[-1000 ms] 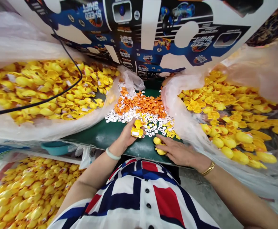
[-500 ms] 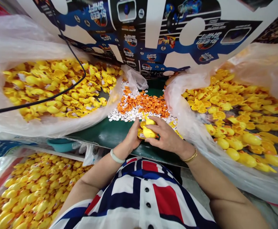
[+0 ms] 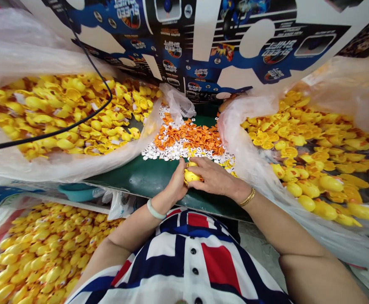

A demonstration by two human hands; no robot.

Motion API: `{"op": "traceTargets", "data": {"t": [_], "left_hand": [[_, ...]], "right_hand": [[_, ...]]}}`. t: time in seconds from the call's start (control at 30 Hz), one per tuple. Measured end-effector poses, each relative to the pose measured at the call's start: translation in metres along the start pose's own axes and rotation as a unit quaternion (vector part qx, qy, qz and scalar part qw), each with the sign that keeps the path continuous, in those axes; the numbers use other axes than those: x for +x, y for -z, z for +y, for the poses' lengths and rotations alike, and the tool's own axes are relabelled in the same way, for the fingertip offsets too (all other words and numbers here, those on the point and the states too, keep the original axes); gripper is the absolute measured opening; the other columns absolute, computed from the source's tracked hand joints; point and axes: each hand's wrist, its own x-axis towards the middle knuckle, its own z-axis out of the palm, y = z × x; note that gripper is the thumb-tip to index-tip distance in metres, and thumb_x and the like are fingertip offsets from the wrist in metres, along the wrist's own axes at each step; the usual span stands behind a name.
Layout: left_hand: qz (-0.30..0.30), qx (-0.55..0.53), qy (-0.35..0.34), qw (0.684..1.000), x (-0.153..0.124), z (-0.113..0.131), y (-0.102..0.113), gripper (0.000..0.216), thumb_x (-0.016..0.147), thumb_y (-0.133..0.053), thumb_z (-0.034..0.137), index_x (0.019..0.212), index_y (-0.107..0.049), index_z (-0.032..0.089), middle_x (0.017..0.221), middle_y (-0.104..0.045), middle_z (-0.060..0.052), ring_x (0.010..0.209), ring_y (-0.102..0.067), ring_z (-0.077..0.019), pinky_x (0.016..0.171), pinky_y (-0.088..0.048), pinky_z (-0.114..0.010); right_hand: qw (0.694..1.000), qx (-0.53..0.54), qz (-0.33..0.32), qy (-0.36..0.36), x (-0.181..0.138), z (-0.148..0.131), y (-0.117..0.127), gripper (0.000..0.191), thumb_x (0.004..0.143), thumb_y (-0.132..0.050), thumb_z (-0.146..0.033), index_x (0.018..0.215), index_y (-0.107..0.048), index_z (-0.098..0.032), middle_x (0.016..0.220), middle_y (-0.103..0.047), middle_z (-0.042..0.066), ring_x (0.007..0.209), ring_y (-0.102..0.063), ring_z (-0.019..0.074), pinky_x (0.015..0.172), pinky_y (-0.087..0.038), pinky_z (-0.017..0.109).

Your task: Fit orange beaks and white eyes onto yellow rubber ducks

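Note:
Between my two hands, just above the front of the green tabletop (image 3: 133, 175), is a yellow plastic toy duck (image 3: 192, 174). My left hand (image 3: 177, 179) is closed around its left side, thumb on top. From the right, my right hand (image 3: 214, 177) wraps over it with curled fingers, hiding much of it. Right beyond my hands lie small white pieces with black dots (image 3: 162, 153), like eyes, and a heap of orange beak-like pieces (image 3: 200, 137). A few small yellow bits are mixed in near my right hand.
Plastic-lined heaps of yellow duck shells flank me, a left heap (image 3: 70, 101) and a right heap (image 3: 317, 169). Lower left, a container holds many yellow ducks (image 3: 48, 249). A black cable (image 3: 76, 122) crosses the left heap. Printed cardboard (image 3: 203, 46) stands behind; a teal basin (image 3: 76, 192) sits below.
The yellow halves, apart in my hands before, are now pressed together into one rounded duck. My right hand has closed further over it and tilted.

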Motion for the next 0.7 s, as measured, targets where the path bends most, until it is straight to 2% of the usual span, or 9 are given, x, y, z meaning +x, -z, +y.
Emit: {"op": "traceTargets", "data": {"t": [0.13, 0.23, 0.33, 0.4, 0.47, 0.53, 0.6, 0.63, 0.7], "left_hand": [[-0.051, -0.017, 0.055, 0.997, -0.005, 0.004, -0.001, 0.057, 0.092, -0.045, 0.064, 0.099, -0.067, 0.012, 0.084, -0.071, -0.011, 0.081, -0.07, -0.0221, 0.068, -0.056, -0.029], [-0.069, 0.006, 0.03, 0.997, -0.009, 0.004, 0.002, 0.045, 0.088, -0.061, 0.055, 0.102, -0.067, 0.013, 0.092, -0.071, -0.01, 0.084, -0.069, -0.0202, 0.073, -0.056, -0.028], [-0.113, 0.048, 0.001, 0.992, -0.013, 0.008, 0.008, 0.04, 0.075, -0.079, 0.037, 0.106, -0.067, 0.015, 0.091, -0.07, -0.007, 0.08, -0.067, -0.0183, 0.071, -0.054, -0.027], [-0.137, 0.085, -0.022, 0.987, -0.015, 0.012, 0.012, 0.049, 0.068, -0.083, 0.024, 0.114, -0.066, 0.018, 0.094, -0.069, -0.006, 0.08, -0.066, -0.0184, 0.071, -0.053, -0.028], [-0.149, 0.143, -0.054, 0.977, -0.016, 0.015, 0.016, 0.06, 0.066, -0.083, 0.018, 0.123, -0.064, 0.023, 0.103, -0.068, -0.006, 0.085, -0.065, -0.0198, 0.073, -0.053, -0.029], [-0.154, 0.233, -0.11, 0.954, -0.016, 0.015, 0.021, 0.06, 0.069, -0.081, 0.019, 0.126, -0.065, 0.026, 0.113, -0.066, -0.007, 0.095, -0.063, -0.0219, 0.082, -0.052, -0.031], [-0.149, 0.344, -0.178, 0.91, -0.017, 0.013, 0.026, 0.06, 0.07, -0.08, 0.021, 0.128, -0.065, 0.028, 0.115, -0.063, -0.007, 0.102, -0.06, -0.023, 0.093, -0.048, -0.034], [-0.144, 0.398, -0.208, 0.882, -0.017, 0.012, 0.029, 0.062, 0.071, -0.08, 0.022, 0.13, -0.064, 0.029, 0.114, -0.063, -0.006, 0.102, -0.059, -0.023, 0.096, -0.046, -0.035], [-0.135, 0.476, -0.25, 0.832, -0.018, 0.01, 0.033, 0.066, 0.071, -0.08, 0.023, 0.134, -0.061, 0.03, 0.11, -0.062, -0.005, 0.101, -0.059, -0.0226, 0.097, -0.045, -0.037]], "right_hand": [[0.999, -0.029, 0.009, 0.015, -0.004, -0.006, -0.009, 0.046, 0.091, -0.06, -0.042, 0.129, -0.054, -0.015, 0.135, -0.05, 0.018, 0.127, -0.044, 0.0341, 0.107, -0.041, 0.054], [0.999, 0.002, 0.036, 0.007, -0.01, -0.004, -0.021, 0.055, 0.094, -0.056, -0.042, 0.14, -0.044, -0.015, 0.141, -0.047, 0.019, 0.134, -0.04, 0.0339, 0.111, -0.037, 0.056], [0.992, 0.082, 0.095, -0.014, -0.017, 0.004, -0.026, 0.064, 0.094, -0.055, -0.048, 0.147, -0.034, -0.019, 0.147, -0.043, 0.018, 0.137, -0.04, 0.0316, 0.113, -0.037, 0.055], [0.979, 0.127, 0.148, -0.051, -0.021, 0.01, -0.025, 0.062, 0.094, -0.053, -0.052, 0.144, -0.036, -0.02, 0.145, -0.045, 0.018, 0.135, -0.043, 0.0309, 0.111, -0.038, 0.054], [0.969, 0.152, 0.166, -0.098, -0.023, 0.013, -0.023, 0.053, 0.093, -0.056, -0.051, 0.135, -0.047, -0.02, 0.135, -0.053, 0.017, 0.125, -0.05, 0.03, 0.106, -0.042, 0.052], [0.969, 0.174, 0.123, -0.126, -0.023, 0.011, -0.021, 0.041, 0.09, -0.063, -0.046, 0.122, -0.056, -0.02, 0.121, -0.061, 0.012, 0.111, -0.056, 0.0272, 0.096, -0.047, 0.046], [0.968, 0.198, 0.076, -0.132, -0.022, 0.007, -0.022, 0.029, 0.088, -0.066, -0.037, 0.112, -0.06, -0.021, 0.112, -0.063, 0.008, 0.102, -0.057, 0.024, 0.088, -0.049, 0.04], [0.967, 0.207, 0.07, -0.128, -0.022, 0.004, -0.023, 0.025, 0.088, -0.065, -0.034, 0.109, -0.061, -0.021, 0.11, -0.063, 0.007, 0.101, -0.057, 0.023, 0.087, -0.048, 0.039], [0.964, 0.213, 0.097, -0.123, -0.021, 0.0, -0.029, 0.021, 0.088, -0.065, -0.032, 0.106, -0.061, -0.021, 0.106, -0.062, 0.007, 0.098, -0.056, 0.0221, 0.086, -0.047, 0.037]]}}
